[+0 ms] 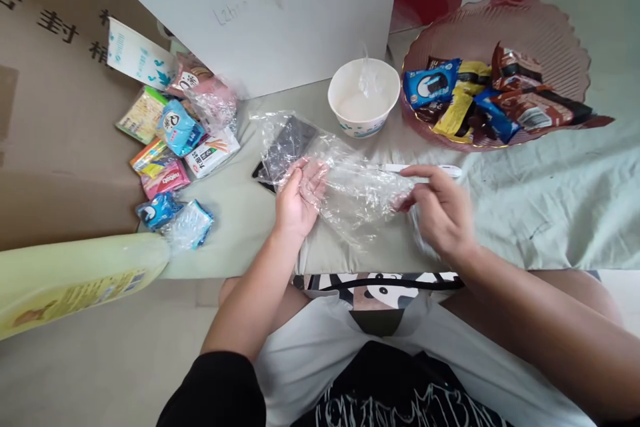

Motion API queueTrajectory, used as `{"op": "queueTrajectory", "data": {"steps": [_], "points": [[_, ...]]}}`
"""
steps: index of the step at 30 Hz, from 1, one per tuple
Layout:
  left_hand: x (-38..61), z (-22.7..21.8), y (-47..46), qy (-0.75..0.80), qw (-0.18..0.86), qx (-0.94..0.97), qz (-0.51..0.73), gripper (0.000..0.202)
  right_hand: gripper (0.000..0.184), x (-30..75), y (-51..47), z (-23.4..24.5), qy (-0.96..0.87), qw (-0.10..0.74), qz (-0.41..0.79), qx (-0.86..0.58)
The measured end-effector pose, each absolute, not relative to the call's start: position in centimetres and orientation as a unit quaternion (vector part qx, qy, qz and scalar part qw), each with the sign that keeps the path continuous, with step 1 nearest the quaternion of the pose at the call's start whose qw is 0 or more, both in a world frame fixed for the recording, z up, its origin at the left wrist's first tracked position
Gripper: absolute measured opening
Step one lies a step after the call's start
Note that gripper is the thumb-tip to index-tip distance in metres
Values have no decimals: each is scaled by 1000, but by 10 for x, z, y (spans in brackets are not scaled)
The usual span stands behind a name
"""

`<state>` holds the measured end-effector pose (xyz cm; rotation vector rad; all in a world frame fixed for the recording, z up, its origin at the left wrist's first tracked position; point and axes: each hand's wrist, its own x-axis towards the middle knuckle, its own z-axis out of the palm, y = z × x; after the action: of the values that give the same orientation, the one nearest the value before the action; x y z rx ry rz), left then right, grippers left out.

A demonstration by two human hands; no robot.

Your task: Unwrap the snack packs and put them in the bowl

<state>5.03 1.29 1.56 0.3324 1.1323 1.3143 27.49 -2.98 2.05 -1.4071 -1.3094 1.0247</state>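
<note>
A crinkled clear plastic bag (350,190) stretches between my two hands above the table. My left hand (300,197) is turned palm up and holds the bag, with film lying across its fingers. My right hand (443,210) pinches the bag's other end between thumb and fingers, slightly blurred. Beneath the bag's left part lies a dark phone (287,147), partly seen through the film. Behind my right fingers is a slim white pen-like object (445,171). A white paper bowl (363,107) stands just beyond the bag, with a bit of clear plastic inside.
At the right, a pink scalloped basin (565,47) holds several wrapped snacks. Packaged snacks (175,127) and a paper cup (140,57) lie at the left. A pale yellow bottle (85,273) juts in at the lower left. Cardboard (50,120) and white boxes (280,13) border the table.
</note>
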Motion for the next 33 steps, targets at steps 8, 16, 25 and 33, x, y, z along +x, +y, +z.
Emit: {"op": "queueTrajectory", "data": {"steps": [8, 16, 25, 33], "points": [[38, 17, 9, 423, 811, 201, 350, 17, 50, 292, -10, 5, -567, 493, 476, -457], [36, 16, -3, 304, 895, 251, 212, 28, 64, 287, -27, 32, -573, 238, 697, -360], [34, 14, 3, 406, 788, 337, 319, 35, 49, 280, -31, 46, -661, 78, 648, -370], [36, 20, 1, 352, 781, 445, 261, 53, 28, 268, -32, 28, -673, 236, 529, -460]]}}
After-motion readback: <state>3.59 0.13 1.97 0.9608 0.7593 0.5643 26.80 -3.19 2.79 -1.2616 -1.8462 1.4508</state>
